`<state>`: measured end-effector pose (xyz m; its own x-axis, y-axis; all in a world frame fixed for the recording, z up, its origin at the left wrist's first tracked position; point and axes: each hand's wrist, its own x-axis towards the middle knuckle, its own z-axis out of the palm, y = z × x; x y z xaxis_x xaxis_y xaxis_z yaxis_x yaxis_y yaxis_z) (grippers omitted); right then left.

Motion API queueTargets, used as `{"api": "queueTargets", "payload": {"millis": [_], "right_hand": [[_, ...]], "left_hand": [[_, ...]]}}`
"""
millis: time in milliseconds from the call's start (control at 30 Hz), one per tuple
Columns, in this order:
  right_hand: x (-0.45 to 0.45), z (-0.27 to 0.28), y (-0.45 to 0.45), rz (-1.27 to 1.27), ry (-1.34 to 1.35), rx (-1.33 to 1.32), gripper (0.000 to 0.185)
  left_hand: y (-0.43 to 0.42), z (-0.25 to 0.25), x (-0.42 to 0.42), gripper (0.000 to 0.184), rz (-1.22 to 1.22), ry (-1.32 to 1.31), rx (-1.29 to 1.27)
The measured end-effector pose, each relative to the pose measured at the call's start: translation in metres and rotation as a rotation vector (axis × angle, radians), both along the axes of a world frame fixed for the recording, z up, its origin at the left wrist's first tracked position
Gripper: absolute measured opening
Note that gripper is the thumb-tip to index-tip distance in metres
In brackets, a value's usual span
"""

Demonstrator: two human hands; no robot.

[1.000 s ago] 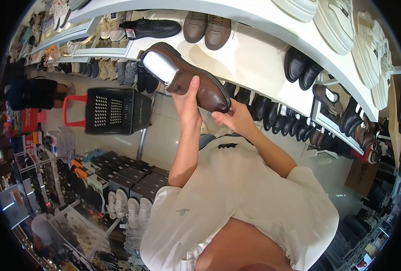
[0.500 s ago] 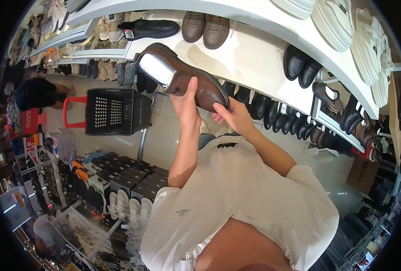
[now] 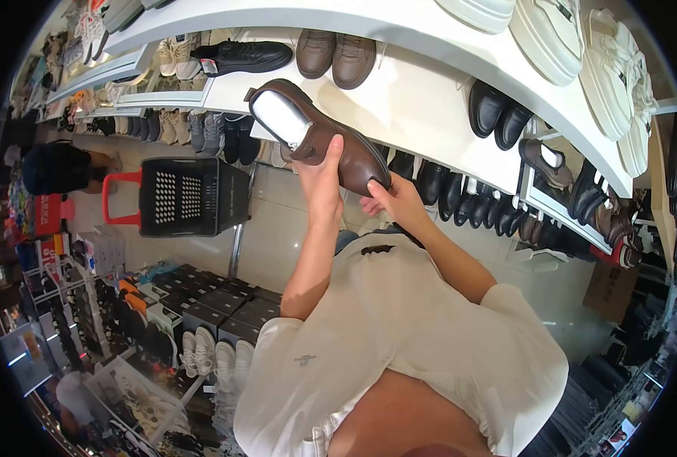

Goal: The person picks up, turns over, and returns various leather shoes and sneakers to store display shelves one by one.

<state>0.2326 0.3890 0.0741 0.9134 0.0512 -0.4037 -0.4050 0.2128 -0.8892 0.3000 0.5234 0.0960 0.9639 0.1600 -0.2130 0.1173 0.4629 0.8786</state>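
Note:
A brown leather dress shoe (image 3: 351, 161) with a dark sole is held up in front of my chest. Its opening, with something pale and shiny inside, points to the upper left, and the toe points to the lower right. My left hand (image 3: 323, 171) is closed around the middle of the shoe, the thumb lying over the upper and the other fingers hidden beneath. At the toe, my right hand (image 3: 398, 202) grips between thumb and fingers, the thumb pressed on the leather.
Beyond the shoe is a white shelf (image 3: 422, 107) with brown lace-up shoes (image 3: 336, 57) and black shoes (image 3: 498, 113). A black shopping basket cart (image 3: 193, 196) with a red handle stands left. Stacked dark shoe boxes (image 3: 216, 305) lie lower left. Another person (image 3: 60, 167) is at far left.
The shoe and both hands have shifted slightly down and right in the view, and the shoe is tilted a little differently. The shelves have slid slightly left. Both hands keep their hold.

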Motion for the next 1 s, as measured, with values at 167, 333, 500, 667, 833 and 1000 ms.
{"api": "queueTargets", "payload": {"millis": [167, 333, 500, 667, 833, 1000], "right_hand": [[-0.016, -0.005, -0.016, 0.037, -0.051, -0.020, 0.036], [-0.026, -0.016, -0.036, -0.006, 0.006, -0.007, 0.038], [-0.040, -0.027, -0.064, -0.115, 0.045, 0.005, 0.039], [-0.060, -0.044, -0.100, -0.220, 0.071, 0.060, 0.037], [-0.061, -0.058, -0.155, -0.305, 0.101, 0.255, 0.040], [-0.031, -0.081, -0.207, -0.281, 0.103, 0.250, 0.041]], "left_hand": [[-0.017, -0.015, -0.005, 0.070, -0.056, 0.067, -0.027], [-0.044, -0.014, -0.008, 0.061, -0.113, 0.117, 0.047], [-0.082, -0.034, -0.007, 0.053, -0.154, 0.176, 0.101], [-0.127, -0.044, -0.018, 0.058, -0.248, 0.221, 0.166], [-0.153, -0.069, -0.021, 0.082, -0.471, 0.204, 0.305], [-0.147, -0.064, -0.047, 0.082, -0.292, 0.343, 0.469]]}}
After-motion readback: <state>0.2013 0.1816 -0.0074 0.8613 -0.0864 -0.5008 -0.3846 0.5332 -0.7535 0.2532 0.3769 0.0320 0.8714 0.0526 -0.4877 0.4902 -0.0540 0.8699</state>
